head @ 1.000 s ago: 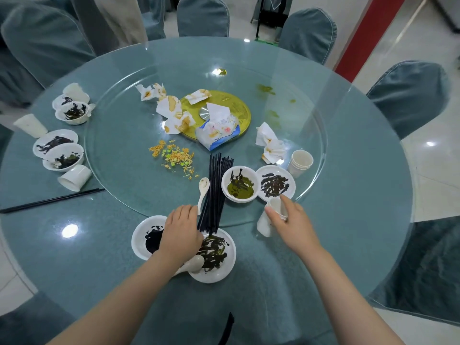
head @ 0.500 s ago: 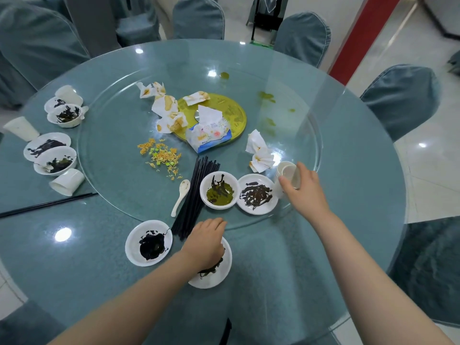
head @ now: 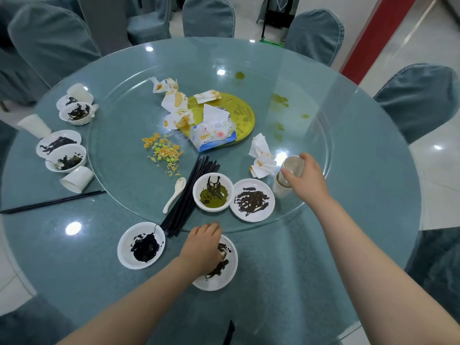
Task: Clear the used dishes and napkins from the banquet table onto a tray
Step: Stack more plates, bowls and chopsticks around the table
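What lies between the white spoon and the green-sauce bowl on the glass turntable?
In the head view, a bundle of black chopsticks lies between the spoon and the bowl.

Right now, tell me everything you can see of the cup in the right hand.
The cup is small, white, plain, apparently thin disposable plastic. The right hand grips it by the side, tilted so its open mouth faces left and toward the camera. It looks empty. It hangs just over the stack of cups at the glass turntable's right edge; whether they touch is unclear.
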A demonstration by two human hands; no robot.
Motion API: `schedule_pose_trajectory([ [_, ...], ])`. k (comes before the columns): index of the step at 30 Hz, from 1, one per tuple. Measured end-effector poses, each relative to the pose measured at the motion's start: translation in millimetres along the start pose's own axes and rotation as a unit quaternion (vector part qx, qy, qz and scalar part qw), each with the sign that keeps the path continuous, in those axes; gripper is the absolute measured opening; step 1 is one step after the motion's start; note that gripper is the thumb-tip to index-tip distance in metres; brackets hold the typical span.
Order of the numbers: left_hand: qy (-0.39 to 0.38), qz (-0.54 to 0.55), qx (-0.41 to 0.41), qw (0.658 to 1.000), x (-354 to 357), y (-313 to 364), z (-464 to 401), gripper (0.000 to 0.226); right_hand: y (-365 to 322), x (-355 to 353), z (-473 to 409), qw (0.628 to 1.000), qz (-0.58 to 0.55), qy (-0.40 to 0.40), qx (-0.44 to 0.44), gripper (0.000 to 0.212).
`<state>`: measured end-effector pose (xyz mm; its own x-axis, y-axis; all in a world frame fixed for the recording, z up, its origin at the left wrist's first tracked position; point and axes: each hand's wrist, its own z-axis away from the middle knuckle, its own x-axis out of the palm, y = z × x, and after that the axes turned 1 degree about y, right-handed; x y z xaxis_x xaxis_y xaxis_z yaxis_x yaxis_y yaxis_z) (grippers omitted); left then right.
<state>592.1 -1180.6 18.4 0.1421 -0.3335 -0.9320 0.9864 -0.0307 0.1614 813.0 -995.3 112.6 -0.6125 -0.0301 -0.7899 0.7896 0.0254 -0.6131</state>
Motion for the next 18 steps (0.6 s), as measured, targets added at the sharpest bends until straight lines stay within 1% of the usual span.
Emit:
schedule_pose_trajectory([
  [6, 0.02, 0.017, -0.008, 1.0, 0.4, -7.6, 3.2, 0.062, 8.0, 21.4, 4.8, 0.998, 0.022, -0.06, 0.009, 0.072],
  [10, 0.021, 0.015, -0.009, 1.0, 2.4, -11.0, 4.1, 0.062, 9.9, 25.2, 4.3, 0.997, 0.019, -0.073, 0.025, 0.074],
  [14, 0.022, 0.02, -0.013, 0.999, 4.1, -13.1, 4.3, 0.061, 9.5, 25.7, 0.9, 0.996, 0.037, -0.082, 0.019, 0.077],
  [18, 0.022, 0.03, -0.011, 0.999, 2.3, -15.7, 5.0, 0.06, 9.0, 27.1, -0.1, 0.993, 0.086, -0.075, -0.001, 0.079],
])
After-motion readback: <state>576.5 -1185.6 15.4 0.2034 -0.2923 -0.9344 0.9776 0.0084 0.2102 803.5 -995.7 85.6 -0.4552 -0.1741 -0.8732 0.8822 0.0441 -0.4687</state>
